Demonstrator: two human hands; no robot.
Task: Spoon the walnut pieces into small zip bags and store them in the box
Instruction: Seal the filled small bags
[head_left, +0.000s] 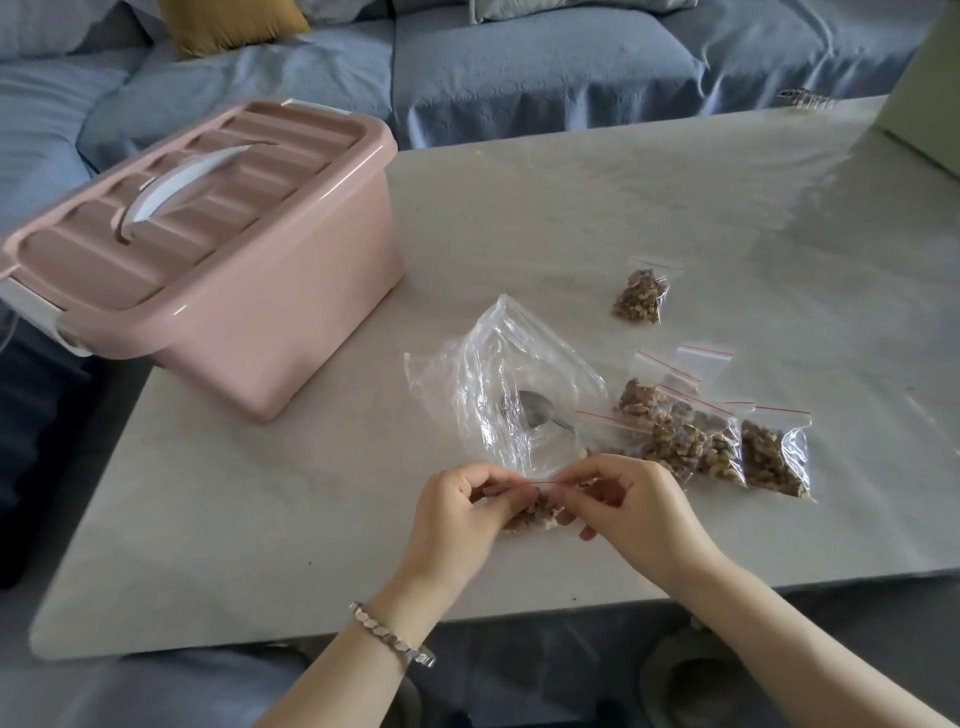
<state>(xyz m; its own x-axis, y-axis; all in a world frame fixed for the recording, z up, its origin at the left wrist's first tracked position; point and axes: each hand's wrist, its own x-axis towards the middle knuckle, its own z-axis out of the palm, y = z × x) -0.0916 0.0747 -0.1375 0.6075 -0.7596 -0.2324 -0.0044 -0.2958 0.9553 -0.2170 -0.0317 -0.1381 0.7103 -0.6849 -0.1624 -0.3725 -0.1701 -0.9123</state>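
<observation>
— What holds what?
— The pink storage box (218, 260) has its lid on. Right of it, a large clear bag (498, 364) holds a metal spoon (540, 415). Farther right lie filled zip bags (691, 436) of walnut pieces, one lone bag (641, 296) apart.
— The hands?
— In front of the box, the left hand (462, 509) and right hand (639, 509) pinch the red-striped top of a walnut-filled small zip bag (540, 512), fingers curled.

My left wrist, just behind my left hand (462, 506), wears a silver bracelet (392, 635) of small flat hexagonal links, closely joined and shiny. Both forearms (810, 636) are bare.
</observation>
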